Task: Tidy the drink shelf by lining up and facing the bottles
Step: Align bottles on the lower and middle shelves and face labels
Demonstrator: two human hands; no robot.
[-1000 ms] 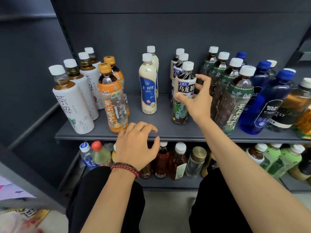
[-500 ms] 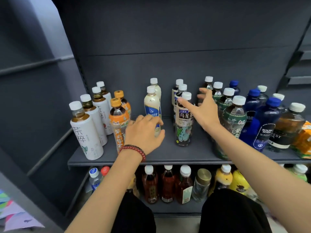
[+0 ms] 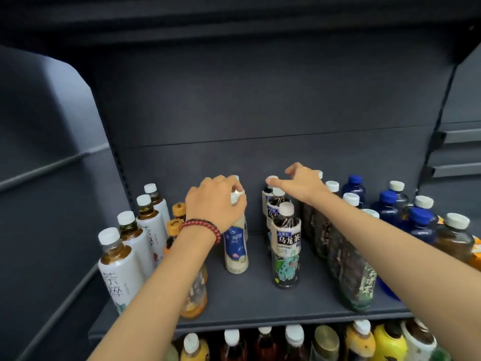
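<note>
Milk btl (image 3: 235, 247): cream w/ blue label, upright, neck gripped in L hand (image 3: 216, 204). Oolong btls (image 3: 286, 241): 3 in a file, white caps, upright, betw. hands, rear caps just under R hand (image 3: 302, 185). White tea row (image 3: 122, 267) left of L hand, labels facing front-right. Green tea row (image 3: 364, 282) under R arm. All on shelf (image 3: 260, 306).

front dark tea bottle (image 3: 286, 246), mid shelf: white label reads 乌龙茶 in big black characters, "suntory" in small letters under it, small blue tab above reads 三得利. near-left white bottle (image 3: 117, 277): vertical grey characters, top one 茶, lower one not clear. near-right green-label bottle (image 3: 360, 280): vertical white characters ending in 茶, rest blurred. cream bottle (image 3: 235, 256), blue label: pale print, too blurred to read. other labels can't be read.
</note>
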